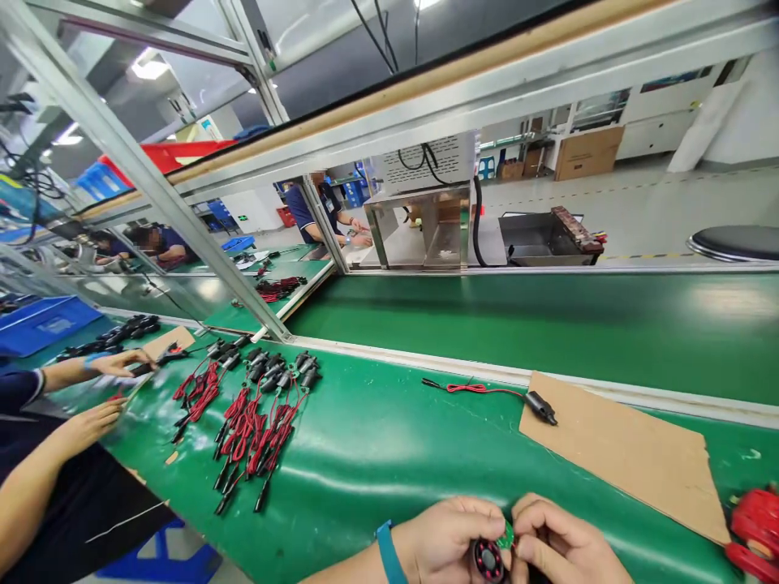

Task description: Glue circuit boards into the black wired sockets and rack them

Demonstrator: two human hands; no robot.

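Observation:
Near the bottom edge, my left hand (454, 535), with a blue band at its wrist, grips a round black part with a ring of red dots (488, 560). A small green circuit board (505, 535) shows beside that part, between both hands. My right hand (563, 539) is closed with thumb and finger pinched at the board's edge; what it pinches is mostly hidden. Ahead of my hands, a black cylindrical part with a red-black cable (540, 407) rests on a piece of cardboard (633, 458).
Bundles of black parts with red cables (256, 430) lie on the green bench (377, 454) to the left. Beyond them a co-worker's hands (91, 422) are busy. A red object (755, 527) sits at the right edge. A green conveyor belt (548, 324) runs behind a white rail.

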